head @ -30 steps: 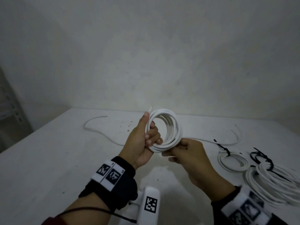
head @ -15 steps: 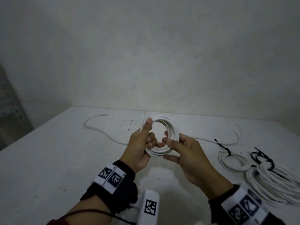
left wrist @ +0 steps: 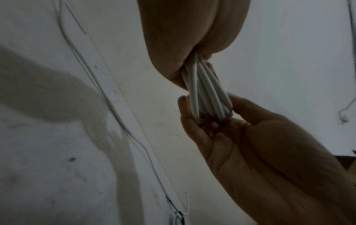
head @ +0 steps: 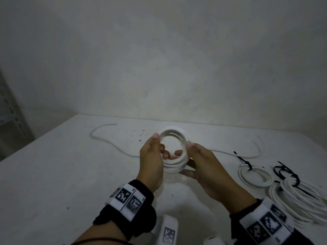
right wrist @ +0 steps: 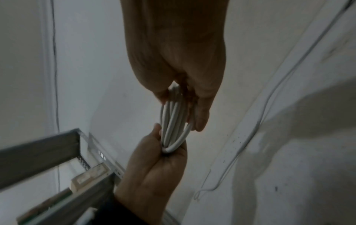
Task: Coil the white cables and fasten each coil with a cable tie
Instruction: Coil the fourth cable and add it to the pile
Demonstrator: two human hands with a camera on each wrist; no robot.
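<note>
I see my left hand (head: 151, 161) and right hand (head: 203, 167) both pinching the round white cable coil (head: 175, 149) between them, above the white table (head: 53, 174).

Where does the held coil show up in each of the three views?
Head: the coil is at centre, above the table, between the left hand and right hand.
Left wrist: the coil is at upper centre, seen edge-on, running from the left hand at the top to the right hand below.
Right wrist: the coil is at centre, edge-on.
Shared landmark: the loose cable on the table, seen in all three.
</note>
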